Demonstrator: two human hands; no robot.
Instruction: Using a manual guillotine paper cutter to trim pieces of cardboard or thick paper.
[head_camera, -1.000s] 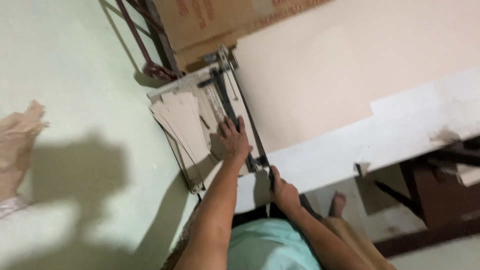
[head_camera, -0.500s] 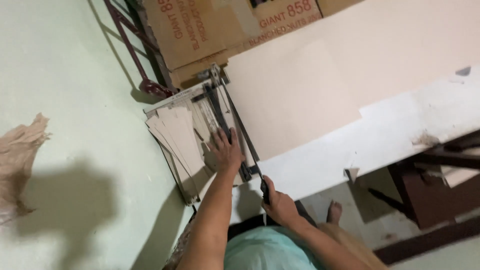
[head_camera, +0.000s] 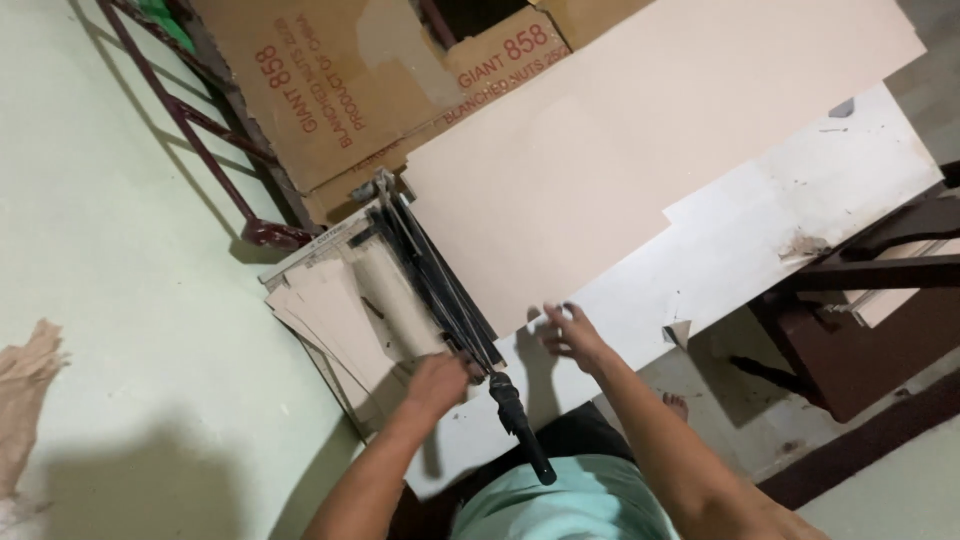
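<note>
At the near left corner of the white counter (head_camera: 760, 230) sits a black-bladed guillotine paper cutter (head_camera: 430, 285) on its grey board, its long blade arm lying down flat and its black handle (head_camera: 520, 425) jutting past the counter's near edge towards us. Our left hand (head_camera: 435, 385) rests on the stack of pale beige card strips (head_camera: 335, 325) piled on the cutter's left side, close against the blade; the fingers look curled and pressed down on the card, though we cannot tell whether they pinch any one strip. Our right hand (head_camera: 570, 335) hovers just right of the blade over the near edge of the large beige card sheet (head_camera: 620, 150) that covers much of the counter's middle; its fingers are spread wide and hold nothing.

We judge the chief risk to be the left fingers lying so near the cutting edge: if the arm were lifted and dropped with them there, they could be nicked. The loose strips overhang the counter's left edge and could slide to the pale green floor (head_camera: 110, 250) if nudged. The handle sticks out free, so a bump from our body could shift it.
</note>
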